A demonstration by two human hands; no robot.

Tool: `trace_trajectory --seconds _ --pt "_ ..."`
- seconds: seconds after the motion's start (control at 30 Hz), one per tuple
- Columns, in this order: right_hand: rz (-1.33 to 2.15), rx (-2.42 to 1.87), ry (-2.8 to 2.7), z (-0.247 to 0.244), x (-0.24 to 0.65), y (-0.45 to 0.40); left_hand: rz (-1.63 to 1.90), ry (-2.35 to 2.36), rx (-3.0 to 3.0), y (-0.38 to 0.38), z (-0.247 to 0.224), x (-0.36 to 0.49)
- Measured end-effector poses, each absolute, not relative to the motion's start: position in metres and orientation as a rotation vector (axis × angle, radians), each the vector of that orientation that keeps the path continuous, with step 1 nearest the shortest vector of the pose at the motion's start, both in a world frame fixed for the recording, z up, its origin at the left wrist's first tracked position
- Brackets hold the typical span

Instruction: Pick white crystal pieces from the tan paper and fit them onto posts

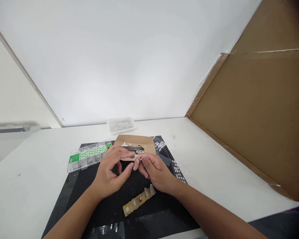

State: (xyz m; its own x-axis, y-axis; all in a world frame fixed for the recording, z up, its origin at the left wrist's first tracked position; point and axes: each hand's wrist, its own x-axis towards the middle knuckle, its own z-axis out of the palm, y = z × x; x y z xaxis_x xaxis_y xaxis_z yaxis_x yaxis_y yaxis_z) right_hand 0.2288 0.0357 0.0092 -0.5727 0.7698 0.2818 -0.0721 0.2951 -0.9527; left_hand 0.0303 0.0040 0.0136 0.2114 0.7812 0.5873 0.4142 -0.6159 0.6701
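Note:
My right hand [157, 172] is closed, thumb against curled fingers, pinching a small white piece [139, 160] whose kind I cannot make out. Close by on its left, my left hand [111, 172] has its thumb and fingers apart, with nothing visible between them. Below both hands, a yellowish strip [129, 208] lies slantwise on the black mat [109, 212]. Several translucent nail-shaped tips [146, 192] stand up from it. Just behind the hands, a brown paper piece [134, 138] carries dark tweezers [134, 148] and scattered white bits, partly hidden by my fingers.
A clear compartment box [76, 162] with a green-and-white label lies at the mat's left. Behind stands a white plastic tray [122, 126] near the wall. White rectangular tabs [180, 171] dot the mat's right side. Cardboard panels [251, 116] rise on the right.

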Motion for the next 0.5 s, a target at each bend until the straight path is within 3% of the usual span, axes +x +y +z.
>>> trace_trajectory --seconds 0.5 --pt "1.024 -0.469 -1.906 0.000 0.226 0.031 1.584 0.954 2.056 -0.002 0.008 0.042"
